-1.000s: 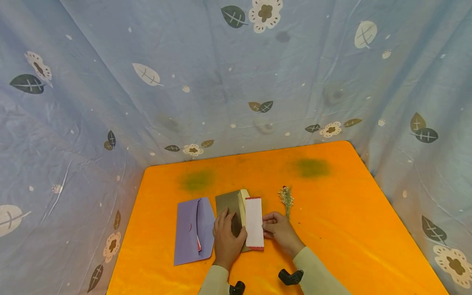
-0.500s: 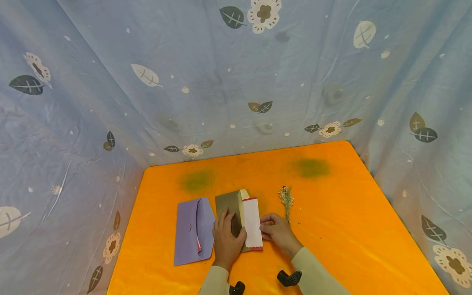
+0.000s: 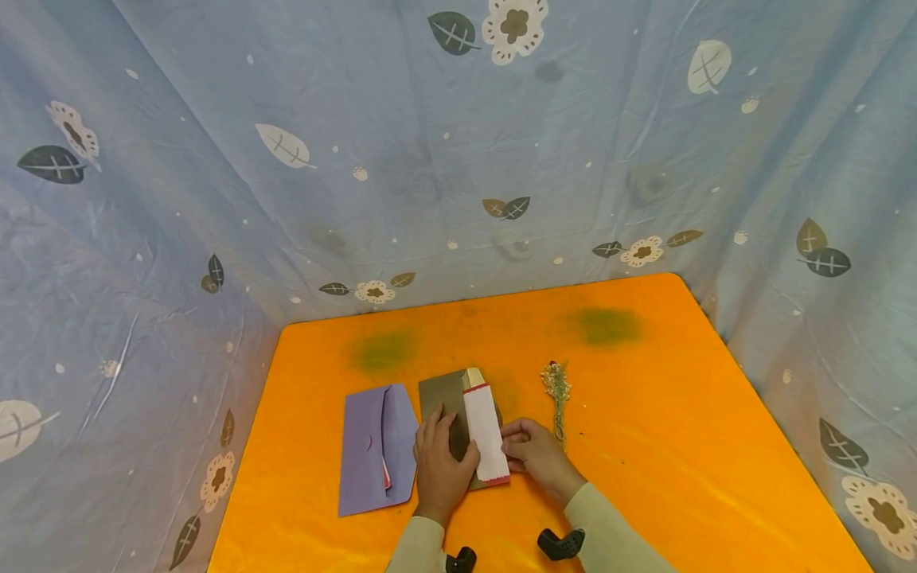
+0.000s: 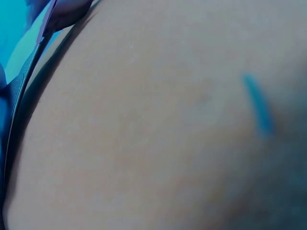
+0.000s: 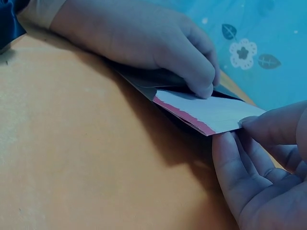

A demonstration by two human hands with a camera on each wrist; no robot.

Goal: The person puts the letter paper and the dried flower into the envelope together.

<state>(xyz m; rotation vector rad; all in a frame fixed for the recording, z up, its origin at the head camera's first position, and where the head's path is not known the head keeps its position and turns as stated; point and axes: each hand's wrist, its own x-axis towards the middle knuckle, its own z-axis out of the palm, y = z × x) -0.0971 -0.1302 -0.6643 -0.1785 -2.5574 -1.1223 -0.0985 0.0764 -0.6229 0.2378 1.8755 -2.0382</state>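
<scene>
A dark brown envelope [image 3: 446,387] lies on the table, its cream inner side showing at the right. A white card [image 3: 483,426] with red ends sits partly inside its opening, and the rest sticks out to the right. My left hand [image 3: 440,469] rests on the envelope with fingers laid over it and the thumb at the opening, by the card. With thumb and fingers my right hand [image 3: 539,454] pinches the card's outer long edge; the right wrist view shows this grip on the card [image 5: 216,112] up close. Skin fills most of the left wrist view.
To the left lies a purple envelope [image 3: 361,454], its flap unfolded, with a bit of red and white showing inside. A small dried flower bunch [image 3: 556,390] lies right of the card. Patterned curtains [image 3: 458,159] surround the orange table [image 3: 680,414] at its back and sides.
The card has moved left, further into the brown envelope's opening, with my right hand following it left. My left hand has kept its place on the envelope.
</scene>
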